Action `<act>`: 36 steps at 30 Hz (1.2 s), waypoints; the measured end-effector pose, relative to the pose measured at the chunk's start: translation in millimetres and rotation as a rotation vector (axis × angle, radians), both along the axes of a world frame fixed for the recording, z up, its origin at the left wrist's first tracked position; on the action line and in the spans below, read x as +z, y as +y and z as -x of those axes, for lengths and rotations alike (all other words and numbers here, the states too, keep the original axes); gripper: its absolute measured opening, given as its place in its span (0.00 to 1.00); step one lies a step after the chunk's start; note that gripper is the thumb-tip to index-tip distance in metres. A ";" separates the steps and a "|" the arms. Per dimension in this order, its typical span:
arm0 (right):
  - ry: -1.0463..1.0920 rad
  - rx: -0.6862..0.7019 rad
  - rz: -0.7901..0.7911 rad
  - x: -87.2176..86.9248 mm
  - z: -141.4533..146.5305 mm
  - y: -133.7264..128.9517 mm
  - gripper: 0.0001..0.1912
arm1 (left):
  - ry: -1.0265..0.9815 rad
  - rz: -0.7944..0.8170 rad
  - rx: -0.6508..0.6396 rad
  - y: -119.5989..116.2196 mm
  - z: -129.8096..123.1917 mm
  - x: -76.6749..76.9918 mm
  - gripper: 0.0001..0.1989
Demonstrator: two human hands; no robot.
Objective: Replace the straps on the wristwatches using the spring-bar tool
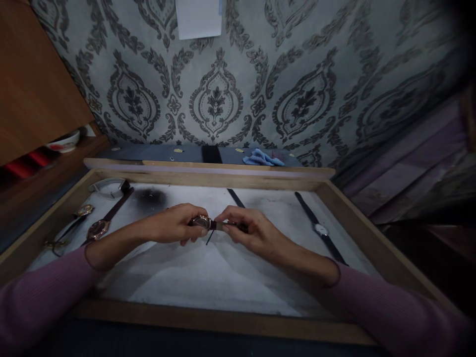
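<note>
My left hand (178, 224) is closed around a wristwatch (202, 221) with a rose-gold-coloured case, held above the middle of the white-lined wooden tray. My right hand (256, 228) pinches a slim tool (220, 226) with a greyish front part and what looks like a dark handle. Its front end meets the short dark strap end beside the watch case; the exact kind of tool is hidden by my fingers. A thin dark strip (210, 237) shows just below, between the hands. Behind my right hand, a dark watch strap (235, 197) lies on the lining.
The wooden tray (208, 317) has raised edges all round. At its left lie a brown-strapped watch (98, 229), a small gold-coloured watch (85, 210) and a silver-coloured band (107, 187). A black-strapped watch (320, 229) lies right. Behind sits a blue cloth (262, 157).
</note>
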State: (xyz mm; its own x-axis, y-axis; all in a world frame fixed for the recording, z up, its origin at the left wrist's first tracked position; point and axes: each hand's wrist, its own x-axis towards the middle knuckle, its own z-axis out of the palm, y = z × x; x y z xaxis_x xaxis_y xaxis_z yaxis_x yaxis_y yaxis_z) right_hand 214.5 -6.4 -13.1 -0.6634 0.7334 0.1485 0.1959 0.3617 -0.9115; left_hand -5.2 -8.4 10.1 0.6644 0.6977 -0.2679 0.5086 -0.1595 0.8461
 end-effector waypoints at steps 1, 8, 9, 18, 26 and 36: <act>0.012 0.001 0.003 -0.4 0.0 0.0 0.06 | -0.010 0.011 0.001 0.1 -0.2 0.0 0.07; 0.010 0.029 0.012 0.0 2.1 -1.4 0.05 | -0.015 0.112 -0.037 1.0 -2.6 2.8 0.06; 0.006 0.032 0.010 0.1 2.5 -1.4 0.05 | -0.006 0.115 -0.042 0.7 -2.8 3.4 0.06; -0.021 0.031 -0.076 -1.1 2.6 -1.2 0.06 | 0.069 0.056 -0.037 0.0 -2.2 6.8 0.12; -0.046 0.050 -0.115 -4.0 0.6 -0.9 0.05 | 0.039 -0.058 -0.047 0.6 -3.1 -1.0 0.15; -0.065 0.044 -0.036 0.7 1.1 -0.3 0.03 | 0.131 -0.221 -0.035 -8.2 -8.5 5.8 0.12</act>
